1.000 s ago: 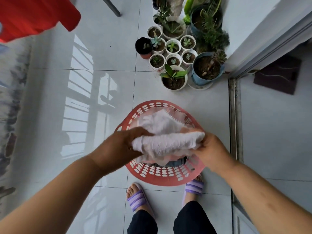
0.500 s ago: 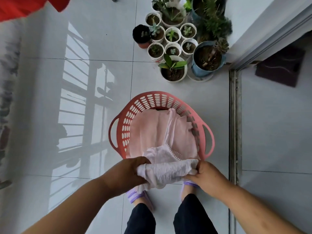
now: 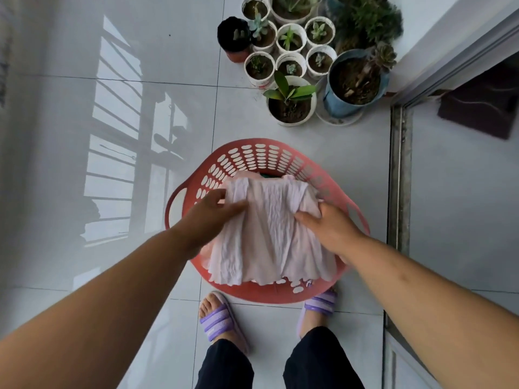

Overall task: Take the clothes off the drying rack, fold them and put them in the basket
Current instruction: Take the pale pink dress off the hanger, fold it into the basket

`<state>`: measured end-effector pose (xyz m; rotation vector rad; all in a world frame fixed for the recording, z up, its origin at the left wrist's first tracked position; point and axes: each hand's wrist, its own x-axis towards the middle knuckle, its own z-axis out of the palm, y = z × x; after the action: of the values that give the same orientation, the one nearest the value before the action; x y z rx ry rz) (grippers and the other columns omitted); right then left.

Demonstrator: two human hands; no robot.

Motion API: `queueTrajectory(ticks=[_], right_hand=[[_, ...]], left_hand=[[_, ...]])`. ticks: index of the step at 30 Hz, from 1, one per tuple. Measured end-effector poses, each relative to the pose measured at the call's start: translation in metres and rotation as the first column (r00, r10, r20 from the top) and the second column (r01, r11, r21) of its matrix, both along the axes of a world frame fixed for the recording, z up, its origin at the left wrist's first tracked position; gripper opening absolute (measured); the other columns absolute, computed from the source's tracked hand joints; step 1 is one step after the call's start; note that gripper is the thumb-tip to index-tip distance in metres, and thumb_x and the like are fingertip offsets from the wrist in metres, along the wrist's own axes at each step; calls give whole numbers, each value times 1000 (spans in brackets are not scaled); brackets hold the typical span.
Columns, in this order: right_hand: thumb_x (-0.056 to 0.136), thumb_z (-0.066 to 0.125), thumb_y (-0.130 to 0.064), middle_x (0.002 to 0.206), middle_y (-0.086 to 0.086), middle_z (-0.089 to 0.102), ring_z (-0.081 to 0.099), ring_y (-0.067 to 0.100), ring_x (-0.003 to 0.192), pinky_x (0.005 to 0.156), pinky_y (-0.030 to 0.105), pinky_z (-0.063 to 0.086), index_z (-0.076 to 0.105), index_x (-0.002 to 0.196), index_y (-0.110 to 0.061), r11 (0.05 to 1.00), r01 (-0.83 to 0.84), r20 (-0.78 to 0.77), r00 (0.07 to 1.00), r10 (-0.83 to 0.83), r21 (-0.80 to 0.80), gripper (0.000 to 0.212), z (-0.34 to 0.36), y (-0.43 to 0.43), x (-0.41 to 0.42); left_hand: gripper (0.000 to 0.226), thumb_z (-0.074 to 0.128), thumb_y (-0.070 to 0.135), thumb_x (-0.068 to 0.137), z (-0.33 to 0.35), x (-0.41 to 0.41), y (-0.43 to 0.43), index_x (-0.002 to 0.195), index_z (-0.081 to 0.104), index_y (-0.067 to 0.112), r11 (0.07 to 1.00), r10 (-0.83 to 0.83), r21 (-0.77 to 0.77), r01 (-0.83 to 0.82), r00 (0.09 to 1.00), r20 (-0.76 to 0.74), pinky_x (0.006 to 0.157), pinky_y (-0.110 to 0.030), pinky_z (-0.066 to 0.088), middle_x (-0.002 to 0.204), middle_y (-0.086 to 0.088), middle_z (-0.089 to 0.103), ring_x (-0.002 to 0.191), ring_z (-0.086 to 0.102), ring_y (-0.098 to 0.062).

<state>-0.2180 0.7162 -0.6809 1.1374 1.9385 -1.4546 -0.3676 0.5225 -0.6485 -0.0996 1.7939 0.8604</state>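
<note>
A round red plastic basket (image 3: 261, 155) with oval holes stands on the tiled floor in front of my feet. A pale pink crinkled garment (image 3: 269, 234) lies spread across its top, covering most of what is inside. My left hand (image 3: 207, 217) rests on the garment's left upper corner, fingers flat and slightly spread. My right hand (image 3: 328, 228) grips the cloth at its right upper edge, with fabric bunched under the thumb. A sliver of dark green cloth (image 3: 265, 176) shows beneath the garment at the far side. The drying rack is out of view.
Several potted plants (image 3: 292, 105) cluster on the floor beyond the basket, including a large blue pot (image 3: 354, 85). A metal door track (image 3: 398, 178) runs along the right, with a dark mat (image 3: 483, 108) past it. My feet wear purple slippers (image 3: 217, 322).
The garment, held bunched between both hands, has been lowered and spread out over the basket. My view tilted down, so the red cloth at the upper left has left the frame.
</note>
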Motion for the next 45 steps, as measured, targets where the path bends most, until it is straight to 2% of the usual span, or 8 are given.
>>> queueTrajectory(ticks=[4,10,14,18,20,24,35,45], right_hand=[[94,58,-43,134,15,58,55,33,122,87,29,41,49,135,-4,996,40,85,995,-46,79,58,-38,1,-16],[97,54,-33,145,9,46,48,29,127,92,31,40,32,147,-12,980,31,123,991,-56,199,58,-69,-4,-25],[99,48,-37,159,6,20,23,29,145,115,40,25,15,154,-24,870,-262,185,962,201,418,65,-73,-18,-17],[98,41,-45,164,6,-1,4,31,150,120,46,12,15,154,-34,683,-543,189,830,524,489,63,-70,-43,1],[97,42,-47,164,5,-8,-4,31,150,119,46,10,13,153,-39,610,-666,232,734,638,431,64,-71,-54,12],[94,46,-46,163,2,-16,-13,32,149,119,51,9,14,150,-42,557,-794,320,608,727,243,65,-81,-58,23],[98,41,-46,164,5,-9,-4,33,150,120,49,14,9,154,-37,575,-808,366,579,729,133,66,-33,-46,12],[98,44,-42,164,4,6,10,31,150,119,43,19,24,151,-33,651,-732,292,679,673,201,58,82,-29,8]], left_hand=[[84,80,55,69,-30,4,-1,138,39,31,998,24,-53,-24,1000,-4,99,-51,49,131,2,56,113,59,-25],[81,73,34,84,-68,19,-9,147,22,36,988,74,-123,-89,990,-122,97,-47,49,140,1,51,118,56,-26],[79,62,36,92,-81,31,-9,149,8,45,976,-161,-183,119,958,-239,101,-46,45,152,4,36,131,47,-27],[69,44,27,101,-88,44,-19,148,-1,52,719,-694,-401,567,614,-376,104,-43,44,163,4,-5,145,24,-31],[70,42,25,101,-94,50,-25,149,-3,49,548,-837,-465,696,465,-289,110,-48,36,162,1,-16,149,7,-32],[72,44,31,101,-105,55,-35,151,-6,42,410,-884,-498,764,468,-10,116,-54,26,163,-5,-8,149,2,-34],[64,47,41,99,-59,56,-33,151,11,44,504,-847,-483,716,520,-114,118,-54,13,163,-3,-7,150,-1,-32],[68,49,50,94,53,28,-31,151,12,43,532,-838,-533,658,497,-224,117,-58,16,164,-3,0,150,5,-32]])
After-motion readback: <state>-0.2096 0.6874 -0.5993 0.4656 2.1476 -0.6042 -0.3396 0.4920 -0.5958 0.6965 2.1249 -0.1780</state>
